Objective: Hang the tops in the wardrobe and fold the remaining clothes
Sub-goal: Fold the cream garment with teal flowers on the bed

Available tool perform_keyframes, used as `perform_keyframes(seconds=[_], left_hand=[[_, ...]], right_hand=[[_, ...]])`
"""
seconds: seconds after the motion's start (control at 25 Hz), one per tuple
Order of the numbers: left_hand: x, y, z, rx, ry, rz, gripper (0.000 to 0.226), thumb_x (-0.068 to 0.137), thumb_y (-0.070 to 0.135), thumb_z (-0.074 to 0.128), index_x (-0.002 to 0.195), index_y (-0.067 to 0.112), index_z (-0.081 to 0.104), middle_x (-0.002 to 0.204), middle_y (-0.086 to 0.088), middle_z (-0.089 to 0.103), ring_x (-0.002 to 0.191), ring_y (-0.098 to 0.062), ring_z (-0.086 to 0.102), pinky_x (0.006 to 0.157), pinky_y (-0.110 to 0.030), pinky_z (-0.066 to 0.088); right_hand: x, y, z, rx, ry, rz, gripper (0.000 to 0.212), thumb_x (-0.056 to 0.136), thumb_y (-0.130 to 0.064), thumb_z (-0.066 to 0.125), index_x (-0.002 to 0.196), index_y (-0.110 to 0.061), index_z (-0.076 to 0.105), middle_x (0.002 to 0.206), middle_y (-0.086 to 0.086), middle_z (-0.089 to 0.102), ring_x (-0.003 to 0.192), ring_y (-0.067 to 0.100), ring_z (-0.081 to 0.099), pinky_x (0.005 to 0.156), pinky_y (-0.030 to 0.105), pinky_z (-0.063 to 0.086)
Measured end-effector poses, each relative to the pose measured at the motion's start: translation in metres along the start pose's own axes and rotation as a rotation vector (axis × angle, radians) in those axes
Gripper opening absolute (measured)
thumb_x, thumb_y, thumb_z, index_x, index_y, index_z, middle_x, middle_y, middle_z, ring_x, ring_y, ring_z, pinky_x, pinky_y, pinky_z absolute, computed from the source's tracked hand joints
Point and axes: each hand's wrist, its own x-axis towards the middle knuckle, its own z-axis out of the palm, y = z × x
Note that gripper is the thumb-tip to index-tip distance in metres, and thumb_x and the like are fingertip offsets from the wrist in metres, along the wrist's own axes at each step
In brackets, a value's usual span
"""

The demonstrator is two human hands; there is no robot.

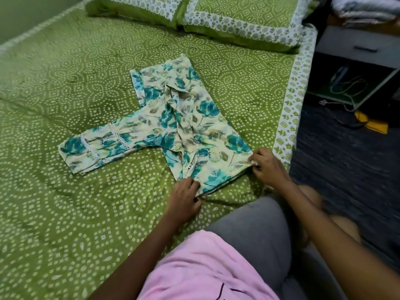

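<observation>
A floral top (173, 124) in cream and teal lies partly folded at the centre of the frame on a green dotted bedspread (65, 213), one lace-trimmed sleeve stretched toward the left. At its near edge, lower centre, the left hand (184, 198) pinches the hem with curled fingers. At its right corner the right hand (267, 165) pinches the fabric edge. Two matching pillows (216, 20) sit along the top of the frame, and a bedside cabinet (357, 46) stands at the upper right.

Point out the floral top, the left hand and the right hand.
floral top (194, 126), head view, middle of the body.
left hand (184, 200), head view, back of the hand.
right hand (267, 166), head view, back of the hand.
</observation>
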Motion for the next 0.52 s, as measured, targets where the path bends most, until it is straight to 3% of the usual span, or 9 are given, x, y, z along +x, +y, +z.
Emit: perform_keyframes(seconds=[0.16, 0.28, 0.36, 0.44, 0.52], left_hand=[[0.000, -0.009, -0.004, 0.097, -0.156, -0.129, 0.043, 0.054, 0.036, 0.075, 0.087, 0.014, 0.059, 0.084, -0.003, 0.057, 0.074, -0.021, 0.058, 0.064, -0.030, 0.048], [0.005, -0.007, -0.012, 0.123, -0.262, -0.117, 0.055, 0.073, 0.048, 0.062, 0.112, 0.011, 0.052, 0.108, -0.007, 0.052, 0.102, -0.026, 0.051, 0.086, -0.035, 0.040], [0.009, -0.001, -0.014, 0.196, -0.283, -0.125, 0.057, 0.079, 0.052, 0.054, 0.120, 0.013, 0.047, 0.117, -0.006, 0.048, 0.109, -0.023, 0.046, 0.092, -0.034, 0.036], [0.009, 0.005, -0.012, 0.215, -0.219, -0.122, 0.044, 0.081, 0.042, 0.057, 0.114, 0.012, 0.052, 0.112, -0.006, 0.053, 0.103, -0.022, 0.050, 0.088, -0.033, 0.039], [0.009, 0.012, -0.009, 0.221, -0.180, -0.072, 0.035, 0.065, 0.030, 0.074, 0.091, 0.013, 0.061, 0.090, -0.005, 0.059, 0.081, -0.021, 0.055, 0.071, -0.031, 0.046]], right_hand=[[0.001, 0.004, -0.001, -0.128, -0.159, 0.019, 0.033, 0.070, 0.003, 0.066, 0.101, -0.008, 0.066, 0.103, 0.015, 0.054, 0.096, 0.034, 0.052, 0.075, 0.045, 0.050], [0.001, -0.006, -0.007, -0.241, -0.238, 0.039, 0.032, 0.084, -0.008, 0.057, 0.115, -0.012, 0.059, 0.115, 0.009, 0.049, 0.106, 0.026, 0.047, 0.081, 0.040, 0.047], [-0.001, -0.012, -0.007, -0.330, -0.227, 0.011, 0.034, 0.086, -0.010, 0.054, 0.120, -0.012, 0.057, 0.119, 0.010, 0.051, 0.107, 0.026, 0.047, 0.081, 0.037, 0.047], [-0.004, -0.013, -0.006, -0.405, -0.204, -0.028, 0.035, 0.086, -0.012, 0.053, 0.121, -0.011, 0.056, 0.118, 0.012, 0.053, 0.104, 0.026, 0.049, 0.080, 0.038, 0.049], [-0.001, -0.016, -0.006, -0.491, -0.235, -0.053, 0.034, 0.091, -0.014, 0.046, 0.124, -0.012, 0.052, 0.122, 0.010, 0.051, 0.107, 0.024, 0.049, 0.084, 0.035, 0.048]])
